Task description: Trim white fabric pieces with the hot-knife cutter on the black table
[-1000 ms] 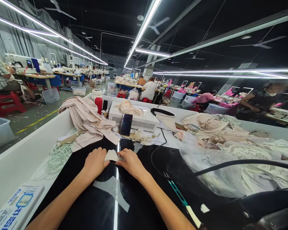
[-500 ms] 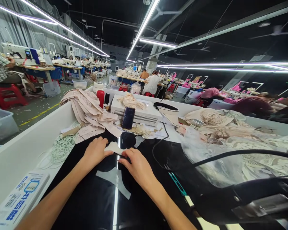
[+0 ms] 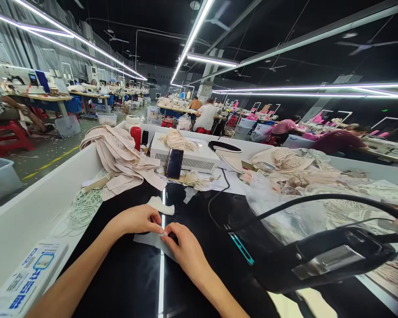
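A thin, see-through white cut piece (image 3: 148, 239) lies on the glossy black work surface (image 3: 126, 274), its upper edge lifted at the fingertips. My left hand (image 3: 141, 220) is closed, thumb and forefinger pinching that edge. Close beside it, my right hand (image 3: 185, 245) is also closed in a pinch on the same piece and covers its right part. Just beyond my fingers a curved cream fabric piece (image 3: 162, 206) rests flat, touched by neither hand.
Turquoise thread snips (image 3: 240, 247) lie to the right, near a black corded device (image 3: 318, 260). Behind stand a phone (image 3: 174, 163) and a white vented box (image 3: 199, 159). Beige fabric (image 3: 116, 150) is piled left, more with plastic bags (image 3: 285, 212) right. Green cord (image 3: 86, 207) lies at left.
Both hands have let go of the cream fabric piece and come nearer to me. They now pinch the see-through white piece. The black device appears shifted, and fingers show at the right edge.
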The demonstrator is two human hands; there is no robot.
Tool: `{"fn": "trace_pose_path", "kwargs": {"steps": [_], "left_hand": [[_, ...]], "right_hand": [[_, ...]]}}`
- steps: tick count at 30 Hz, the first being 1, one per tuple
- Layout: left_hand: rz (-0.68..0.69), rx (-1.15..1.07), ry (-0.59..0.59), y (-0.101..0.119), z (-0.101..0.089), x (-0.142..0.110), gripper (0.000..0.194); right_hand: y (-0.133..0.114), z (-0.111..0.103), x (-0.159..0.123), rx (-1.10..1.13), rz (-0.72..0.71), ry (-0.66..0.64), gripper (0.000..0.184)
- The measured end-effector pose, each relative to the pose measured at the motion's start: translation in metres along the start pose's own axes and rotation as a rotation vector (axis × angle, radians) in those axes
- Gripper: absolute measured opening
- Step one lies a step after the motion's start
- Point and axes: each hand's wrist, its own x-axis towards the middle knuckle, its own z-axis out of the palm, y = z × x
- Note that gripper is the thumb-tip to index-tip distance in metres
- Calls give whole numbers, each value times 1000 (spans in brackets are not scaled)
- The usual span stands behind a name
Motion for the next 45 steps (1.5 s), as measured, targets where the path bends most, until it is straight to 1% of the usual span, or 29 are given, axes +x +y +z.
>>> {"fn": "trace_pose_path", "kwargs": {"steps": [3,5,7,8,10,12,14,17,19,22,25,30,34,37,40,42,44,45], "left_hand": [[39,-67,-5,-2,-3,0,22],[63,-107,41,-3,-6,1,23],[75,-138,124,-4,-9,3,27],[72,-149,174,-5,-10,5,29],[54,-164,274,-9,-13,9,31],[32,-168,366,-14,-13,13,32],[16,-159,447,-19,-13,17,31],[-10,-111,538,-23,-12,20,33],[-30,-51,578,-23,-11,20,28],[-50,72,598,-22,-8,19,14],[-66,193,571,-20,-4,19,5],[-82,357,531,-21,0,20,7],[-64,442,507,-26,3,22,9],[-29,473,510,-28,3,23,13],[5,479,532,-30,3,23,15],[26,472,556,-31,3,22,15],[45,457,588,-31,1,22,16],[55,448,606,-31,0,21,17]], "right_hand": [[1,-7,6,92,-26,21,15],[0,-11,12,141,-48,50,13],[0,-14,20,181,-68,84,9],[-1,-15,24,196,-77,104,11],[0,-16,33,211,-89,159,12],[0,-16,43,204,-99,216,9],[1,-15,52,175,-111,247,9],[1,-13,61,97,-120,258,12],[2,-11,63,34,-119,259,13],[5,-8,64,-70,-124,244,15],[6,-6,65,-184,-127,221,11],[4,-4,68,-349,-111,184,11],[4,-2,69,-398,-107,174,8],[5,0,68,-380,-116,195,4],[-2,-4,61,-312,-151,237,10],[-14,-13,46,-247,-198,255,13],[-29,-26,23,-146,-268,235,12],[-36,-33,9,-59,-307,216,21]]}}
